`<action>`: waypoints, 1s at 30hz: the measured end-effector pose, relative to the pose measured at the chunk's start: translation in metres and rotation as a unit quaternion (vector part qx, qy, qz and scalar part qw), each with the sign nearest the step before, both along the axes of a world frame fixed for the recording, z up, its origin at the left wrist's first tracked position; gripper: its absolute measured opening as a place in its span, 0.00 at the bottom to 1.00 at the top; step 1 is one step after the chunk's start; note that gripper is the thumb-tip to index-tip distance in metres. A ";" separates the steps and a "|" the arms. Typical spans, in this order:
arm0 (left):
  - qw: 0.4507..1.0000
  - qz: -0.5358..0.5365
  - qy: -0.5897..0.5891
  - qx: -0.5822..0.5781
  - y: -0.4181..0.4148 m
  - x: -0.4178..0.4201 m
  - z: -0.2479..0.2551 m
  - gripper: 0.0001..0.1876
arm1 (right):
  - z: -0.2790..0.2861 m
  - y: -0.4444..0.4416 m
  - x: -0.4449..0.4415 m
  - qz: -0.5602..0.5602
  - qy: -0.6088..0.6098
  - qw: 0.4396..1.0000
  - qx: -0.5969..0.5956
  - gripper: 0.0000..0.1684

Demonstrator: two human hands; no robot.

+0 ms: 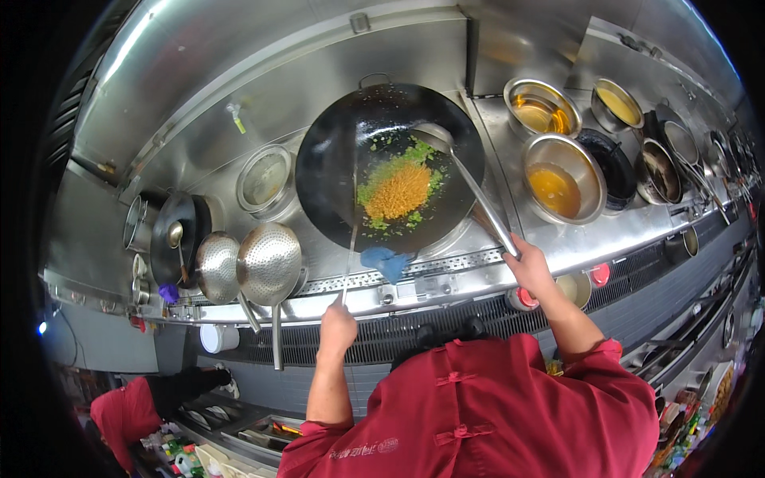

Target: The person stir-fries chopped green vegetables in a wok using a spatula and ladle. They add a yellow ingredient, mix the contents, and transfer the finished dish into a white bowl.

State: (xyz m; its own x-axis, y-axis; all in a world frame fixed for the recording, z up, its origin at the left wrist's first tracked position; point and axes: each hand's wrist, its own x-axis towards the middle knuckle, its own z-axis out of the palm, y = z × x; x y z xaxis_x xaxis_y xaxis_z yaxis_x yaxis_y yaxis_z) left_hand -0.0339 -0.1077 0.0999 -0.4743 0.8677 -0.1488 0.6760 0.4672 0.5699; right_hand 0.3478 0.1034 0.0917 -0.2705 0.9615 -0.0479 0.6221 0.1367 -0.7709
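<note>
A large black wok (pixel 323 203) sits on the steel range before me. Inside it, a heap of golden-brown crumbs (pixel 397 194) lies over and among chopped green pieces (pixel 421 153). My right hand (pixel 529 263) grips the handle of a steel ladle (pixel 478 188), whose bowl rests against the wok's far right inner side. In my left hand (pixel 338 325) is a thin metal handle (pixel 350 263) reaching over the near rim; its far end is hard to make out. A blue cloth (pixel 387 263) lies at the near rim, between my hands.
Two perforated strainers (pixel 270 263) lie at left, their handles jutting past the counter edge. A black pan (pixel 164 245) with a spoon stands beyond them. At right are steel bowls of yellow liquid (pixel 553 190). Another person (pixel 125 415) bends at lower left.
</note>
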 end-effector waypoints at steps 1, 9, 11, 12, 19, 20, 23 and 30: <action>1.000 0.002 0.000 -0.007 0.002 0.002 0.010 0.25 | 0.002 0.003 0.006 0.006 0.002 1.000 -0.004 0.31; 0.996 -0.004 -0.084 -0.004 0.022 -0.007 0.004 0.19 | -0.027 0.012 -0.048 0.133 -0.074 0.988 0.016 0.29; 0.997 0.004 -0.070 0.024 0.033 -0.019 -0.007 0.15 | -0.014 0.009 -0.068 0.119 -0.091 0.988 0.036 0.27; 0.999 -0.023 0.022 0.013 0.027 -0.032 -0.017 0.16 | 0.007 0.003 -0.069 0.114 -0.054 0.992 0.024 0.28; 0.998 -0.015 -0.057 0.035 0.043 -0.034 0.007 0.12 | 0.005 -0.009 -0.073 0.097 -0.054 0.992 -0.066 0.29; 0.994 0.024 -0.106 -0.028 0.054 -0.030 0.014 0.13 | -0.009 -0.001 -0.077 0.108 -0.058 0.991 -0.052 0.29; 0.998 -0.007 0.058 0.020 0.049 -0.060 -0.014 0.15 | -0.013 0.009 -0.062 0.095 -0.011 0.995 -0.033 0.29; 0.998 0.046 0.036 0.027 0.075 0.016 0.006 0.17 | 0.055 0.041 0.087 -0.025 0.265 0.949 -0.171 0.26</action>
